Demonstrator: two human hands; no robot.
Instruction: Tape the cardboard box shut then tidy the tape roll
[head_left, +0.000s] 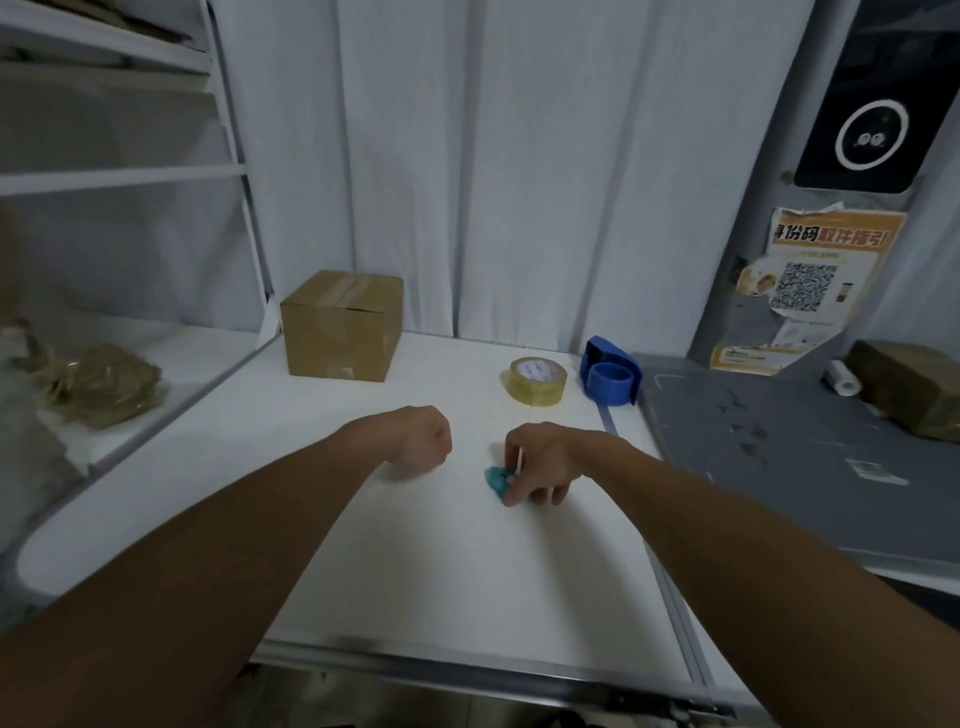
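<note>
Left hand (423, 439) fisted, empty; right hand (540, 460) pinches small teal object (496, 479). Taped cardboard box (342, 326) behind; tape roll (535, 380) right of box.

Layout on the counter (363, 545). Cardboard box (342, 326) stands at 11 o'clock, at the back, against the wall. Tape roll (535, 380) lies flat at 1 o'clock, well right of the box; the tape dispenser (611, 375) sits just beside it, farther right, at the counter's edge. Left hand (422, 440) and right hand (537, 464) rest near centre, in front of the roll, apart from each other. A small object (496, 478) lies under the right hand's fingers. A shelf (119, 176) stands at 10 o'clock.
</note>
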